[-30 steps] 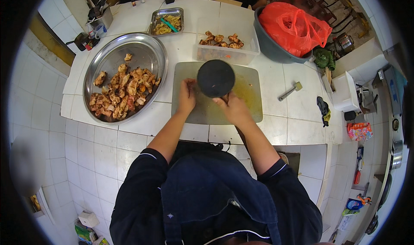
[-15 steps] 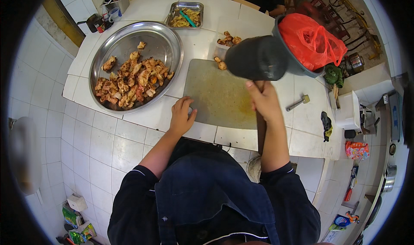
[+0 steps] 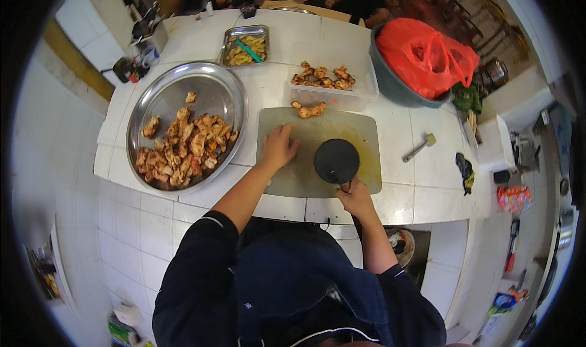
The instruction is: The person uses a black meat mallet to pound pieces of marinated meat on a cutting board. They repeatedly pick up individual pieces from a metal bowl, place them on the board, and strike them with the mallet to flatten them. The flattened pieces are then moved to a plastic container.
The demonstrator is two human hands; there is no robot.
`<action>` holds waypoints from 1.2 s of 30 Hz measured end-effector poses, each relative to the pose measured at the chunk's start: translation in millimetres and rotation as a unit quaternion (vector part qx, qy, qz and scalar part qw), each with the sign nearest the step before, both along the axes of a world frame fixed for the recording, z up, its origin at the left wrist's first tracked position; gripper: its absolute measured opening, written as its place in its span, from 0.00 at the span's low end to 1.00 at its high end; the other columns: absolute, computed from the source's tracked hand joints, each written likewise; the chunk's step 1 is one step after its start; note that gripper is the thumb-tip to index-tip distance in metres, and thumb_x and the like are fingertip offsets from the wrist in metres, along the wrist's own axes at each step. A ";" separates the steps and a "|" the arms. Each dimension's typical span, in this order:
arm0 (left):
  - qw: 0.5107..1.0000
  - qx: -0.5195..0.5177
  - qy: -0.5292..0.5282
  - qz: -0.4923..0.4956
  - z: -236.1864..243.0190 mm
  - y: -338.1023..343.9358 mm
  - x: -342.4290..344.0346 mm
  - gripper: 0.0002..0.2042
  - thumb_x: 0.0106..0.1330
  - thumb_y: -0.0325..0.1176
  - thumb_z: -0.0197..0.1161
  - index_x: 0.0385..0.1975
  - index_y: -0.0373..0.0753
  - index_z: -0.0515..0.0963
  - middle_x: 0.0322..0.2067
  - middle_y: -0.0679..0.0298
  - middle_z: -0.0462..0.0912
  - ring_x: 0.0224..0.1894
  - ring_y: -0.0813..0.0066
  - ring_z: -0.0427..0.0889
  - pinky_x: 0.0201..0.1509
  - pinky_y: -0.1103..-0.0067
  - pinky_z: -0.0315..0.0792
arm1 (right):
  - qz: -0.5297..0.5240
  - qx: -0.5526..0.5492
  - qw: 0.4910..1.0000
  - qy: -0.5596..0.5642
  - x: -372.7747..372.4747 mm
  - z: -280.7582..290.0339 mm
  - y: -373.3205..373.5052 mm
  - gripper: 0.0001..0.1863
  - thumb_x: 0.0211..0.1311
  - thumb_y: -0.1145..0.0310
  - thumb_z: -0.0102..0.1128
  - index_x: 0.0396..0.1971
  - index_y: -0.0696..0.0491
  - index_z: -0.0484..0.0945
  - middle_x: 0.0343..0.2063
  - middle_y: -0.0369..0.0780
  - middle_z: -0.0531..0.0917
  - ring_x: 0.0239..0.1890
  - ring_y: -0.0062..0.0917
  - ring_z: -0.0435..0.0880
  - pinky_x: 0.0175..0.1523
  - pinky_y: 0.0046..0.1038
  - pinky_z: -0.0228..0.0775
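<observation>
My right hand (image 3: 355, 199) is wrapped round the handle of a mallet with a big black round head (image 3: 337, 162). The head is down over the right half of a grey-green cutting board (image 3: 287, 176); whether something lies beneath it I cannot see. My left hand (image 3: 279, 148) is over the board's left side, fingers apart, holding nothing. A piece of browned chicken (image 3: 309, 109) lies at the board's far edge, just in front of a clear plastic box (image 3: 360, 101) with several browned pieces in it.
On the left stands a wide steel tray (image 3: 210, 78) heaped with chicken pieces. Behind it is a small metal tray (image 3: 247, 29) of yellowish food with a turquoise utensil. A dark tub (image 3: 390, 75) with a red plastic bag (image 3: 421, 54) and a meat hammer (image 3: 420, 148) are to the right.
The mallet has come down from above the board's far right onto the board, nearer me. My left hand has moved forward and right, from the board's near-left edge onto it.
</observation>
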State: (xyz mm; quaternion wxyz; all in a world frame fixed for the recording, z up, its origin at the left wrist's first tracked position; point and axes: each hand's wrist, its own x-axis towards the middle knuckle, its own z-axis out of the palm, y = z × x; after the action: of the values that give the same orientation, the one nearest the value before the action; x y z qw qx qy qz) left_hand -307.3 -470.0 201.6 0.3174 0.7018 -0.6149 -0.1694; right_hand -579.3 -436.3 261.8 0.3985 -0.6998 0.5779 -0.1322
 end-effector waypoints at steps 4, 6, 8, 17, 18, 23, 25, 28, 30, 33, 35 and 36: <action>0.997 0.048 -0.054 0.039 11.4 -59.7 -12.9 0.27 0.58 0.43 0.67 0.58 0.48 0.68 0.51 0.56 0.76 0.56 0.56 0.73 0.58 0.55 0.63 | -0.058 0.076 0.994 -0.055 -1.5 -17.9 -3.9 0.12 0.47 0.69 0.61 0.30 0.61 0.74 0.21 0.49 0.80 0.25 0.39 0.84 0.32 0.38 0.73; 0.992 0.071 -0.099 0.040 18.1 -78.0 -19.8 0.27 0.58 0.44 0.67 0.58 0.53 0.69 0.53 0.55 0.74 0.57 0.56 0.72 0.59 0.57 0.62 | -0.105 0.119 0.984 -0.080 -6.0 -16.4 -6.7 0.10 0.47 0.69 0.62 0.26 0.61 0.75 0.18 0.46 0.79 0.20 0.33 0.83 0.29 0.35 0.74; 0.988 0.082 -0.121 0.044 18.0 -91.3 -25.3 0.26 0.57 0.46 0.68 0.57 0.56 0.72 0.52 0.56 0.75 0.57 0.57 0.73 0.60 0.58 0.62 | -0.160 0.092 0.978 -0.102 -3.0 -8.1 0.2 0.10 0.46 0.69 0.62 0.22 0.61 0.75 0.16 0.43 0.78 0.16 0.27 0.81 0.26 0.33 0.73; 0.972 0.219 -0.040 -0.082 34.4 -54.7 -26.9 0.29 0.49 0.53 0.70 0.52 0.48 0.77 0.35 0.58 0.85 0.42 0.61 0.83 0.49 0.68 0.72 | -0.156 0.016 0.979 -0.126 -25.8 -58.6 4.5 0.10 0.44 0.72 0.64 0.23 0.60 0.73 0.15 0.39 0.76 0.17 0.27 0.77 0.27 0.33 0.70; 0.968 0.225 -0.055 -0.101 39.4 -44.2 -31.9 0.30 0.50 0.52 0.70 0.54 0.47 0.77 0.34 0.58 0.85 0.41 0.61 0.83 0.47 0.69 0.73 | -0.177 0.086 0.955 -0.220 -28.0 -50.9 2.9 0.10 0.47 0.72 0.64 0.26 0.59 0.72 0.14 0.36 0.73 0.13 0.23 0.71 0.22 0.30 0.66; 0.986 0.155 -0.004 -0.057 38.7 4.9 -32.1 0.27 0.54 0.46 0.69 0.54 0.45 0.77 0.31 0.59 0.84 0.36 0.60 0.83 0.43 0.69 0.74 | -0.236 0.050 0.916 -0.322 -21.1 53.3 -9.3 0.19 0.60 0.61 0.64 0.16 0.53 0.69 0.10 0.34 0.69 0.10 0.19 0.69 0.16 0.21 0.59; 0.982 0.175 0.070 -0.024 42.9 19.6 -19.1 0.24 0.55 0.44 0.67 0.53 0.46 0.77 0.31 0.61 0.83 0.35 0.61 0.83 0.46 0.68 0.73 | -0.245 -0.004 0.930 -0.274 -25.7 83.3 -16.8 0.23 0.64 0.53 0.61 0.18 0.54 0.69 0.12 0.35 0.71 0.11 0.19 0.70 0.17 0.21 0.60; 0.993 0.110 0.024 0.033 27.5 55.5 7.5 0.21 0.58 0.39 0.65 0.52 0.43 0.76 0.27 0.62 0.82 0.29 0.62 0.82 0.42 0.69 0.72 | -0.195 -0.118 0.914 -0.337 -12.7 125.5 -26.4 0.24 0.66 0.51 0.58 0.21 0.56 0.70 0.14 0.36 0.73 0.12 0.18 0.69 0.17 0.22 0.60; 0.996 0.068 0.014 0.058 16.2 82.3 23.7 0.19 0.59 0.37 0.64 0.50 0.42 0.77 0.30 0.61 0.82 0.33 0.62 0.81 0.44 0.68 0.70 | -0.155 -0.178 0.909 -0.344 1.1 140.4 -29.1 0.24 0.67 0.50 0.57 0.23 0.57 0.70 0.14 0.36 0.73 0.13 0.18 0.70 0.19 0.22 0.61; 0.995 -0.020 -0.048 0.085 3.0 113.6 28.2 0.17 0.59 0.36 0.63 0.49 0.42 0.76 0.38 0.59 0.80 0.43 0.61 0.78 0.50 0.66 0.67 | -0.117 -0.245 0.929 -0.253 16.4 119.5 -33.3 0.25 0.65 0.48 0.58 0.28 0.59 0.72 0.16 0.39 0.74 0.18 0.24 0.74 0.24 0.25 0.65; 0.990 -0.056 -0.082 0.097 -7.3 127.1 25.7 0.17 0.59 0.36 0.62 0.49 0.42 0.76 0.44 0.58 0.77 0.50 0.59 0.74 0.53 0.65 0.64 | -0.090 -0.260 0.947 -0.164 30.1 94.8 -33.7 0.28 0.63 0.45 0.60 0.33 0.62 0.75 0.20 0.46 0.79 0.24 0.37 0.81 0.31 0.32 0.72; 0.989 -0.061 -0.086 0.100 -15.9 131.8 24.2 0.17 0.59 0.36 0.62 0.49 0.42 0.76 0.47 0.58 0.76 0.52 0.58 0.72 0.55 0.64 0.62 | -0.042 -0.240 0.966 -0.085 38.4 87.7 -34.2 0.28 0.62 0.44 0.60 0.35 0.61 0.76 0.24 0.48 0.80 0.29 0.40 0.82 0.36 0.34 0.72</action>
State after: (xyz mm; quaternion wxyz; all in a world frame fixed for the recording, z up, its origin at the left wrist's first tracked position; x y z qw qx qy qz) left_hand -283.1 -338.2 185.7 0.3204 0.7512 -0.5758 -0.0380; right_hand -540.9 -470.5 349.6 0.2606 -0.7365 0.5218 -0.3426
